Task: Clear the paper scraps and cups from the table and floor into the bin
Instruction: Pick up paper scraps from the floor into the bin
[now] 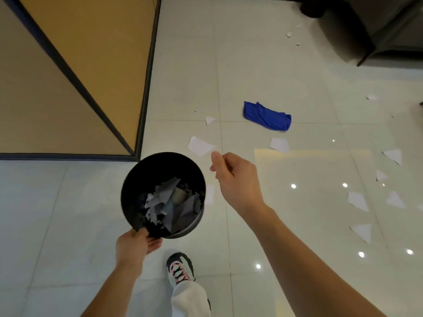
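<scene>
Left grip (135,244) grasps the near rim of the round black plastic bin (160,165), held above the glossy white tile floor (297,76). The bin holds torn paper pieces (183,208). Right grip (235,177) is loosely curled, empty, just right of the bin. A white paper scrap (200,146) lies on the floor just beyond its fingertips. Other white scraps (279,144) are scattered to the right, with a crumpled blue cloth (266,115) farther off.

A pale, glossy tiled floor (68,213) is mirroring small spots of light (293,186) at the right. A tan table (103,42) with dark edging is filling the upper left, dark furniture (377,24) is sitting at the upper right, and a blue cloth (266,115) is lying between them.
</scene>
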Available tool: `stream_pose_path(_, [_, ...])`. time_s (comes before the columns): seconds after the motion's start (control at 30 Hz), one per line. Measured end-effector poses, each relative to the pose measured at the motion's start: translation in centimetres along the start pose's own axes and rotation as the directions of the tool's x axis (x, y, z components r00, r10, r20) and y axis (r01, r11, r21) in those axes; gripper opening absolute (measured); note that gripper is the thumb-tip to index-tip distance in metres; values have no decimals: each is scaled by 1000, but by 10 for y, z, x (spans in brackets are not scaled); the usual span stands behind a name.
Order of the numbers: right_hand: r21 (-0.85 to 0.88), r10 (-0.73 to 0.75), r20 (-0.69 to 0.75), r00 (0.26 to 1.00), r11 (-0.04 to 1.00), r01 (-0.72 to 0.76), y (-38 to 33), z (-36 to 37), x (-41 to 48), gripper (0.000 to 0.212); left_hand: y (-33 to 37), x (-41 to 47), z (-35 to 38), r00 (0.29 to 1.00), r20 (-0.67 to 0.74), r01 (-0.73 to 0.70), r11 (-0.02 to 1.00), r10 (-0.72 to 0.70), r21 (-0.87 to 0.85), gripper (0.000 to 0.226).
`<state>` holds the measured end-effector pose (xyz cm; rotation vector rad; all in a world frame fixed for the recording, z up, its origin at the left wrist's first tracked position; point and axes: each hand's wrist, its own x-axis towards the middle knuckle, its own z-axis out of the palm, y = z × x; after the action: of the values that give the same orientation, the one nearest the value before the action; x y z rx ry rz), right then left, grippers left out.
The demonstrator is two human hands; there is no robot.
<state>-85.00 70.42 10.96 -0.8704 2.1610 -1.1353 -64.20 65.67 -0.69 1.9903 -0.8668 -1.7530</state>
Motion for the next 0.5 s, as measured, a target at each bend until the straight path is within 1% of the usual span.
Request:
stream_pose_path(0.13, [-5, -32, 33, 999, 999, 33, 8, 25, 65, 34, 14, 65, 13, 993, -77, 80, 992, -88, -102, 20])
stream_pose_path(0.23, [8, -36, 49, 998, 999, 35, 24, 43, 101, 35, 18, 107, 26, 983, -120, 117, 976, -141, -186, 22])
stream_pose_path(0.37, [-18, -47, 106, 993, 999, 49, 47, 66, 142, 36, 17, 156, 41, 967, -146, 159, 939, -211, -306, 29])
stream_pose_path(0.5, [-31, -72, 158, 985, 996, 78, 66, 87, 182, 35, 6, 193, 49, 954, -144, 200, 916, -263, -348, 33])
